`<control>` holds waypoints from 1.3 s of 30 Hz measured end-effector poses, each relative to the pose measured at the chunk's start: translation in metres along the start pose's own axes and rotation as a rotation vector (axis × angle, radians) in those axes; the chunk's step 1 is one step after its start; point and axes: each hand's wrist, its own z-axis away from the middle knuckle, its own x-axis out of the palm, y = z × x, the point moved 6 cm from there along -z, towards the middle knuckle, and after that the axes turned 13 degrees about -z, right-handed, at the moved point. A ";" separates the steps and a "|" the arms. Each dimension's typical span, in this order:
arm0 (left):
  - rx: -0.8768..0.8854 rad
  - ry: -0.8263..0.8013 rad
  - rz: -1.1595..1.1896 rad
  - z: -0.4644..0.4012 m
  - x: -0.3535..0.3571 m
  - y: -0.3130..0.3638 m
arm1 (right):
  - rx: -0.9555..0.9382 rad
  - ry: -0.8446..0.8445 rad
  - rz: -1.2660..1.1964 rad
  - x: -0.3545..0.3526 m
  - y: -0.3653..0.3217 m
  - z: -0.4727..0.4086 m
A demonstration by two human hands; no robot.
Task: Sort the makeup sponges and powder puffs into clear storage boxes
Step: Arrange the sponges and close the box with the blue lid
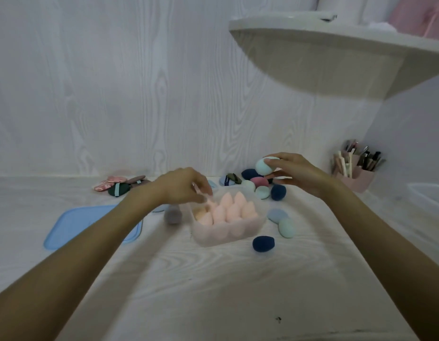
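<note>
R hand [291,172] fingers pinched on mint sponge [264,166], L hand [182,185] fingertips closed on pink sponge [210,205] in clear box [228,233]

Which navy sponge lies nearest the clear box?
The navy sponge alone at the box's front right corner; the other navy ones sit farther back in the pile.

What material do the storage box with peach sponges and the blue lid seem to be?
Storage box: probably frosted translucent plastic, since the peach sponges show hazily through its wall. Blue lid: likely smooth opaque plastic, thin and flat with a raised rim.
</note>
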 end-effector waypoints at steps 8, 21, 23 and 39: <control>0.095 -0.232 -0.395 -0.012 0.022 0.032 | -0.061 0.155 -0.215 -0.002 -0.021 -0.005; -0.125 -0.005 -0.532 -0.016 0.021 0.016 | 0.137 -0.130 0.035 0.035 -0.020 -0.005; -0.118 -0.004 -0.555 -0.016 0.023 0.011 | 0.189 -0.284 0.185 0.056 -0.007 0.000; -0.173 -0.112 -0.239 -0.018 0.031 -0.019 | 0.116 -0.542 0.323 0.119 0.022 0.016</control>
